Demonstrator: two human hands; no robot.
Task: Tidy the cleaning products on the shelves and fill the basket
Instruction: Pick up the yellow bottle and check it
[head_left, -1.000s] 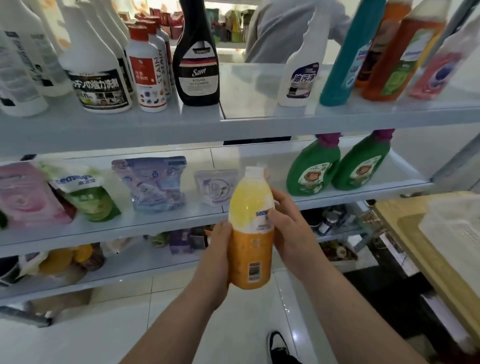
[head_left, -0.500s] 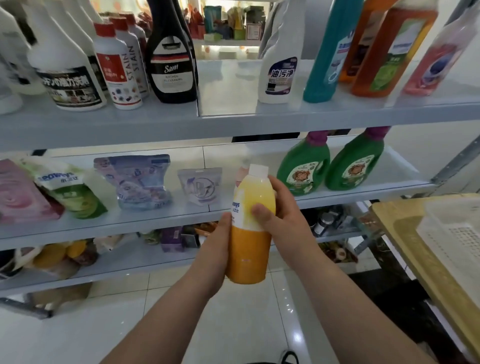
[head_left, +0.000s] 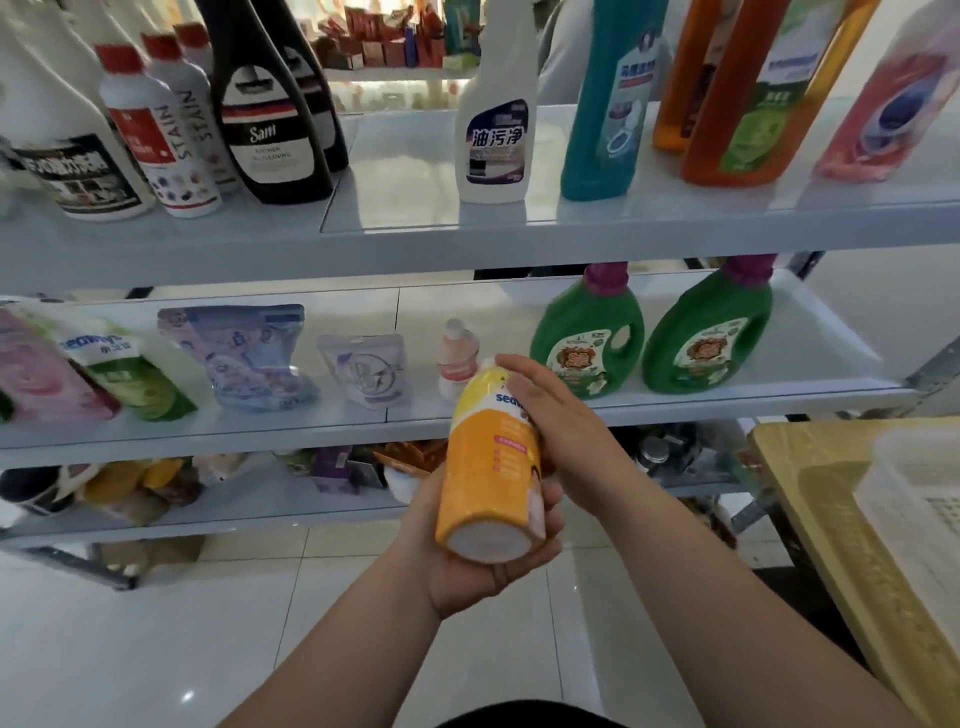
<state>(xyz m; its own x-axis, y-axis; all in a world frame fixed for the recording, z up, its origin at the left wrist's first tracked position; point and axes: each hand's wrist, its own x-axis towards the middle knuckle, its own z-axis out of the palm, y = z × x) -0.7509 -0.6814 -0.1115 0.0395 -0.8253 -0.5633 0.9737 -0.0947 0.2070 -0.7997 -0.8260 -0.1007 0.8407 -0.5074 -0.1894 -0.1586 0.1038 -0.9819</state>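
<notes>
We find the top shelf (head_left: 415, 236) stocked. From its left: white bottles (head_left: 156, 135) with red caps, a black bottle (head_left: 270, 130), a white sprayer (head_left: 493, 140), a teal bottle (head_left: 613, 114), and orange bottles (head_left: 753, 104) at the far right. On the middle shelf (head_left: 260, 434) pouches (head_left: 244, 358) lean at the left, with a small pink bottle (head_left: 456, 358) upright near the centre.

The task's item, a yellow bottle (head_left: 493, 467), is off the shelves. We see it held in the air before the middle shelf's front edge, at 6 o'clock of the small pink bottle. It is tilted, white base toward the camera, top pointing to about 12 o'clock. The left hand (head_left: 457, 571) grips it from below, at 6 o'clock of the bottle, palm under the base and fingers curled up round the lower body. The right hand (head_left: 571, 431) reaches in from 4 o'clock and lies closed over the top, fingers wrapped across the shoulder; the cap is hidden beneath them.

At 2 o'clock of the bottle two green jugs (head_left: 587, 343) stand side by side on the middle shelf. At 3 o'clock, well apart, a white basket (head_left: 898, 499) sits on a wooden table (head_left: 810, 519). We cannot tell what the basket contains.
</notes>
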